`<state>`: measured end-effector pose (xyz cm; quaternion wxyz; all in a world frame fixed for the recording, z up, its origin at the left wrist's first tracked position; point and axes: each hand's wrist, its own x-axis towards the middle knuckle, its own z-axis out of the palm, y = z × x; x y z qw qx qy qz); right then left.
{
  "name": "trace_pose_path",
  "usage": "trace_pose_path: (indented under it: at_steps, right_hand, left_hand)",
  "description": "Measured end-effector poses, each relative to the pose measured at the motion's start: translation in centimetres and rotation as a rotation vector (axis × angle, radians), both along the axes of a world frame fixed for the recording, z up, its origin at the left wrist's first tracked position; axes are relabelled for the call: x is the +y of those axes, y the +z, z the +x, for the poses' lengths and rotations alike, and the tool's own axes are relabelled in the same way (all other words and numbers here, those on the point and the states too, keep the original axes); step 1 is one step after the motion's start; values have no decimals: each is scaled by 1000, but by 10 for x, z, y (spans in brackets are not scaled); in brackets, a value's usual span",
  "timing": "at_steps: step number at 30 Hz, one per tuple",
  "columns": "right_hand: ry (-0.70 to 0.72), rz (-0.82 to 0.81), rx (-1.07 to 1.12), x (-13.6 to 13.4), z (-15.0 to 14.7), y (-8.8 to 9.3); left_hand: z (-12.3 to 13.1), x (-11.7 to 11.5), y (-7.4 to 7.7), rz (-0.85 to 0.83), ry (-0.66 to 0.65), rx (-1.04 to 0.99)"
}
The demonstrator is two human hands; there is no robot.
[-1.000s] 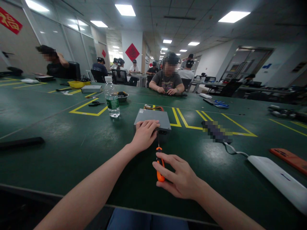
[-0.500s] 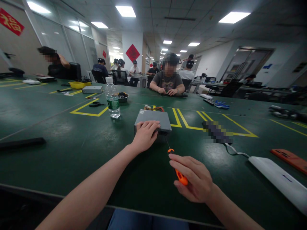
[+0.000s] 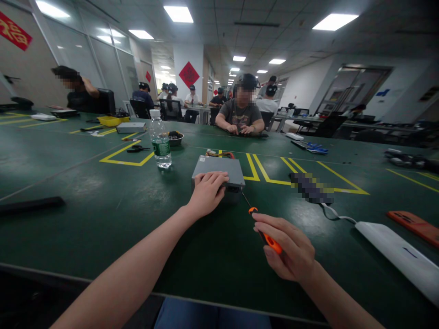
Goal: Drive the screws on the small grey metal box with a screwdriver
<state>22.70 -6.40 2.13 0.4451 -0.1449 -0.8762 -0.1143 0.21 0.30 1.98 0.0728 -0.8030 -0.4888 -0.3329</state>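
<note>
I have a broad green table (image 3: 343, 256) across the lower part of my feed, marked with yellow lines (image 3: 127, 163) and catching some pale glare. Off to the left I get a glass partition (image 3: 77, 50) and a beige door (image 3: 30, 68) bearing a tilted red panel (image 3: 14, 31) with a gold character. Straight ahead, my camera picks up a white pillar (image 3: 188, 52) with a red diamond (image 3: 189, 74) on it, dark chairs (image 3: 140, 108) and a farther table (image 3: 206, 108). On my right, a white wall (image 3: 302, 87) stands left of metal-framed double doors (image 3: 353, 84). Overhead I see bright rectangular lights (image 3: 178, 14) set in a grey panelled ceiling (image 3: 257, 41)
</note>
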Motion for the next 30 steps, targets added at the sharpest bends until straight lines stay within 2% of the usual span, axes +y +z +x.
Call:
trace_pose_path:
  at_steps: [10, 15, 19, 24, 30]
  right_hand:
    - [-21, -14, 1, 0, -1, -1]
    - [-34, -22, -95, -2, -4, -1]
    - [-43, 36, -132, -2, -8, -4]
    - [-56, 71, -68, -1, -11, -9]
    - [-51, 43, -134, -3, -11, -5]
  left_hand:
    - [0, 0, 0, 16, -6, -7]
    - [0, 1, -1, 8, 1, -5]
    - [0, 1, -2, 5, 1, -10]
    - [1, 0, 0, 3, -2, -10]
    - [0, 0, 0, 10, -8, -15]
